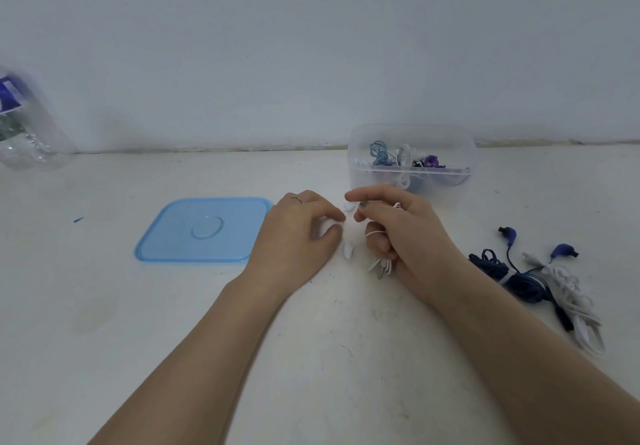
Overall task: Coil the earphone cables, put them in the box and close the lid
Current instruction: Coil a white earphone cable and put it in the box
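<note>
A clear plastic bottle [24,122] with a blue label stands blurred at the far left edge of a white table [104,323], against a pale wall. A light blue lid [204,230] lies flat on the table, just left of the person's left hand [298,233]. That hand rests knuckles up, fingers curled, its fingertips at a white earbud [337,227]; whether they pinch it cannot be told. A second white earbud [348,250] lies on the table between the two hands. The right hand [405,233] holds a white earphone cable [375,235] looped around its fingers, the plug end [381,268] hanging below the palm. Behind it sits the clear plastic box [412,160], open, with coiled blue, white and purple earphones inside. Farther right, dark blue earphones [519,271] and a white cable bundle [575,306] lie tangled on the table.
</note>
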`<action>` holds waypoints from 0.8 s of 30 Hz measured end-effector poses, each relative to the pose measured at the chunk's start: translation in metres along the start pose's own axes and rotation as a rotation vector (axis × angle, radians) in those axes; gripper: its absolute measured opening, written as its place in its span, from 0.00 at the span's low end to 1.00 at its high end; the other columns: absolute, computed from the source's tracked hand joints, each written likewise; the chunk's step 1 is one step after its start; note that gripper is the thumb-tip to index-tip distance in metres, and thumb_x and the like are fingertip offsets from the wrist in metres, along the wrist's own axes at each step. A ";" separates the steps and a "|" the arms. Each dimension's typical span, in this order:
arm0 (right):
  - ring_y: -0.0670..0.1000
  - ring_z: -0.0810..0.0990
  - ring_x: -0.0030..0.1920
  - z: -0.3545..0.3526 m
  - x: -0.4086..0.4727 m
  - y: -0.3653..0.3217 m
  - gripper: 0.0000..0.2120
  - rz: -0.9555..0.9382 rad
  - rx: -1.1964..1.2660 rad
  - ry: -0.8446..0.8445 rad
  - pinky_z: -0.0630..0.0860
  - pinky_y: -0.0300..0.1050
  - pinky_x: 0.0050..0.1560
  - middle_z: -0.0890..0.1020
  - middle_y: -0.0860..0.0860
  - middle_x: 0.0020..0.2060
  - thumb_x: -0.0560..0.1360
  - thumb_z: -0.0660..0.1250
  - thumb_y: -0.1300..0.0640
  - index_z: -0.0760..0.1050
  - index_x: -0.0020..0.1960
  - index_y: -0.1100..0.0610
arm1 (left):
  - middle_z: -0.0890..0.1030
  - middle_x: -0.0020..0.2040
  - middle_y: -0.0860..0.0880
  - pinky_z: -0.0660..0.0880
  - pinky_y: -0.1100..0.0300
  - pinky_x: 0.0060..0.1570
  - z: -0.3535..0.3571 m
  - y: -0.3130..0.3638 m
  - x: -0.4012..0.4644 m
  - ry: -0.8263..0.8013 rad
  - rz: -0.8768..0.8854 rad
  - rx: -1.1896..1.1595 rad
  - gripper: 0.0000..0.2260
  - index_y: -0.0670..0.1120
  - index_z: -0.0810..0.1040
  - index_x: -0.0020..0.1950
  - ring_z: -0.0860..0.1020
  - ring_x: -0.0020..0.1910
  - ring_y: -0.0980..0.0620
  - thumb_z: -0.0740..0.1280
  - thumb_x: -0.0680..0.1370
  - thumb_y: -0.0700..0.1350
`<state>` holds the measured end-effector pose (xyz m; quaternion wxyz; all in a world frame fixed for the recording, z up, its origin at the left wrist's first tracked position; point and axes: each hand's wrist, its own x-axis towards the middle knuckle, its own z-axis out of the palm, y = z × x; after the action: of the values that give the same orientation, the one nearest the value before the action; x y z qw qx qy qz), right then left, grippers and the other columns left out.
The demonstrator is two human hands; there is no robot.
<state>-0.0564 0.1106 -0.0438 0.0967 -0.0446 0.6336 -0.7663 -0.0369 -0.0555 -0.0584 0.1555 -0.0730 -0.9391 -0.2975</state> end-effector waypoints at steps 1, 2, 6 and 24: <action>0.48 0.63 0.23 0.000 0.000 0.000 0.11 0.012 0.010 0.005 0.59 0.39 0.23 0.77 0.55 0.38 0.77 0.61 0.69 0.81 0.53 0.63 | 0.81 0.49 0.59 0.71 0.60 0.51 0.000 0.000 0.000 0.011 0.003 0.001 0.06 0.55 0.83 0.50 0.75 0.52 0.54 0.70 0.77 0.44; 0.48 0.63 0.23 0.000 0.000 -0.001 0.09 0.020 0.021 0.007 0.59 0.39 0.22 0.77 0.55 0.37 0.77 0.62 0.69 0.80 0.53 0.64 | 0.80 0.47 0.58 0.72 0.58 0.50 0.000 0.000 0.000 0.020 0.003 -0.005 0.06 0.56 0.82 0.48 0.75 0.50 0.54 0.70 0.78 0.44; 0.48 0.62 0.23 -0.001 0.001 0.000 0.05 0.017 0.035 -0.001 0.59 0.39 0.22 0.76 0.55 0.37 0.78 0.67 0.65 0.78 0.52 0.66 | 0.80 0.43 0.58 0.74 0.53 0.51 -0.002 0.003 -0.002 0.032 -0.002 -0.090 0.06 0.55 0.76 0.46 0.76 0.49 0.54 0.67 0.80 0.43; 0.50 0.64 0.24 -0.001 -0.002 0.001 0.03 -0.044 0.016 -0.014 0.59 0.38 0.23 0.80 0.55 0.38 0.76 0.68 0.67 0.78 0.49 0.63 | 0.84 0.42 0.54 0.75 0.63 0.50 -0.012 0.010 -0.009 0.060 -0.029 -0.379 0.05 0.52 0.82 0.50 0.80 0.46 0.54 0.71 0.78 0.41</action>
<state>-0.0543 0.1114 -0.0448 0.0846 -0.0632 0.6256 -0.7729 -0.0233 -0.0549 -0.0469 0.1626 -0.0786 -0.8622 -0.4734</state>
